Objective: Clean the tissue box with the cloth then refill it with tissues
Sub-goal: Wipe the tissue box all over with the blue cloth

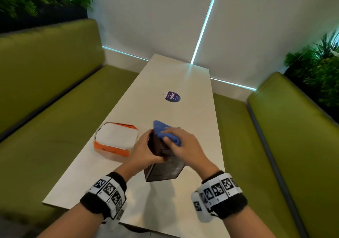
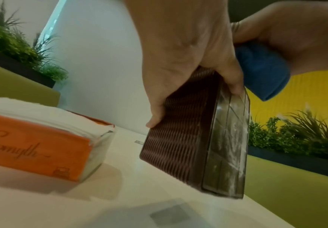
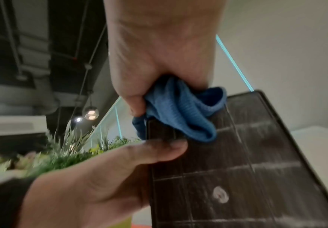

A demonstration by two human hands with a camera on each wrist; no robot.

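Observation:
A dark brown tissue box (image 1: pixel 161 166) (image 2: pixel 194 148) (image 3: pixel 237 169) stands on end on the white table (image 1: pixel 165 83). My left hand (image 1: pixel 143 151) (image 2: pixel 180 61) (image 3: pixel 100 177) grips its upper part, thumb on the smoky flat face. My right hand (image 1: pixel 185 146) (image 3: pixel 159 61) holds a bunched blue cloth (image 1: pixel 165 132) (image 2: pixel 262 72) (image 3: pixel 180 114) and presses it against the top of that face. White smears show on the face in the right wrist view. An orange pack of white tissues (image 1: pixel 115 139) (image 2: pixel 32 138) lies to the left of the box.
Green bench seats (image 1: pixel 55 127) run along both long sides of the table. A round purple sticker (image 1: pixel 172 96) sits farther back on the tabletop. Planters with greenery (image 1: pixel 319 69) stand behind the seat backs. A white wall closes the far end.

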